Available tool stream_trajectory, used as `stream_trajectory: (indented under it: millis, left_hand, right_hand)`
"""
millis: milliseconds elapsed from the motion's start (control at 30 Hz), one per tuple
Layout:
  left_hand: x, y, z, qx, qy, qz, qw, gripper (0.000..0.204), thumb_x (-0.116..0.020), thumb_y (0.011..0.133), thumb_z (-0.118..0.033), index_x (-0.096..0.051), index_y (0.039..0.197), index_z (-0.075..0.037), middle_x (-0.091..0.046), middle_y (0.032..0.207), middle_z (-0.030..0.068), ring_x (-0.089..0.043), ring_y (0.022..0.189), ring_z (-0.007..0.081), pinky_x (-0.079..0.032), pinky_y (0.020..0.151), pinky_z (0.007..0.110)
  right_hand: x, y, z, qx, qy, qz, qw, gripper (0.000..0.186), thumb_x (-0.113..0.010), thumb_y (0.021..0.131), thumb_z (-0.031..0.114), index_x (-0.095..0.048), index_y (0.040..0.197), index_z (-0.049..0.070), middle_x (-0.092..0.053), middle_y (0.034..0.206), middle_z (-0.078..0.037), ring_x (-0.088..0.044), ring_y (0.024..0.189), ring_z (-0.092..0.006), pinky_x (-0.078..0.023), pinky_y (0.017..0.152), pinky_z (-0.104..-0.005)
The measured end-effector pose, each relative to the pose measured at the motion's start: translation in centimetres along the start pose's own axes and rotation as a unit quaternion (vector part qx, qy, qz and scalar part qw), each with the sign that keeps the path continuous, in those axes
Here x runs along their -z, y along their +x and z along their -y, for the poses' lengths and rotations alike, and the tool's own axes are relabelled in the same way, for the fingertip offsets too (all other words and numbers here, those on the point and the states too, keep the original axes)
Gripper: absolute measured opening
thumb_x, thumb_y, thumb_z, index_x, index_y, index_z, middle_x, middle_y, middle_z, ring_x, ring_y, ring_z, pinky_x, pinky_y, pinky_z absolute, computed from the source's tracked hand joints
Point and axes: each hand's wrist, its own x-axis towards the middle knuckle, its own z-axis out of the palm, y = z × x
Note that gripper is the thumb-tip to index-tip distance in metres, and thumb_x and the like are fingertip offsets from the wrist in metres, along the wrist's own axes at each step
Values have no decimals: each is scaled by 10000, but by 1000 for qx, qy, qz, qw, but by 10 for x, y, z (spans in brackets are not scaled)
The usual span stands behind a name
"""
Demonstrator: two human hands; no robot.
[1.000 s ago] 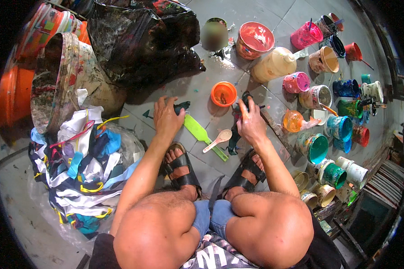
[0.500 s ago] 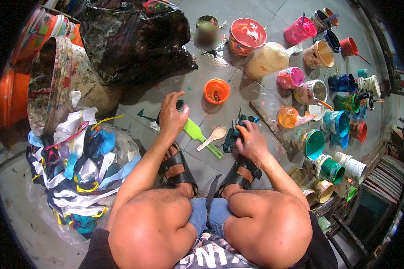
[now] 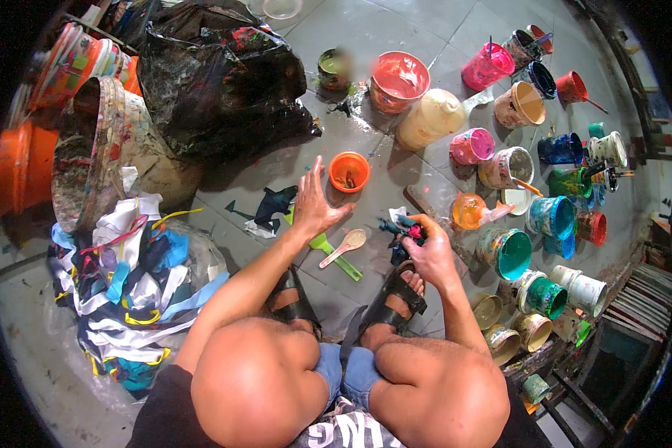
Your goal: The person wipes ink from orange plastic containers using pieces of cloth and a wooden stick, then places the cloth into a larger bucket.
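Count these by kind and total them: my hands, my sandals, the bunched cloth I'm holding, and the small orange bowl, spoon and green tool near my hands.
Hands: 2 (left hand, right hand)
Sandals: 2
Bunched cloth: 1
Orange bowl: 1
Spoon: 1
Green tool: 1
Total: 8

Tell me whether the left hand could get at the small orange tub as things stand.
Likely yes: the left hand is open, apparently empty, and right beside the small orange tub, with nothing visible between them.

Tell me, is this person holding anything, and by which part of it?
The right grip holds a crumpled, mostly dark cloth bundle by its right side; the left grip is open, holding nothing.
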Motion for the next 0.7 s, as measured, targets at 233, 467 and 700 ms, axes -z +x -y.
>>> stream_trajectory:
  millis: [233, 467, 700]
  left_hand:
    - [-23, 25, 6, -68, 27, -64, 995, 1127, -908, 647, -491, -335, 1511, -49, -481, 1414, 164, -488, 1276, 374, -389, 1111, 486]
    - [-25, 40, -27, -167, 3, -46, 985, 925, -914, 626, -350, -459, 1384, -77, -527, 1310, 145, -549, 1207, 372, -453, 1018, 482]
    - [49, 26, -55, -185, -247, 51, 950, 951, -945, 589, -221, -489, 1410, -66, -581, 1287, 141, -596, 1207, 314, -475, 1069, 422]
  right_hand:
    - [28, 21, 68, -100, 491, -34, 865, 264, -687, 972, 126, -625, 1209, 27, -695, 1076, -51, -668, 962, -136, -551, 859, -307]
    - [-23, 69, 90, 200, -66, -280, 937, 316, -797, 848, 85, -586, 1071, 13, -611, 958, -125, -659, 801, -255, -549, 711, -339]
    - [-14, 43, 83, 390, -241, -1, 889, 436, -745, 864, 320, -629, 1161, 22, -607, 1218, -169, -612, 1181, -365, -387, 1137, -553]
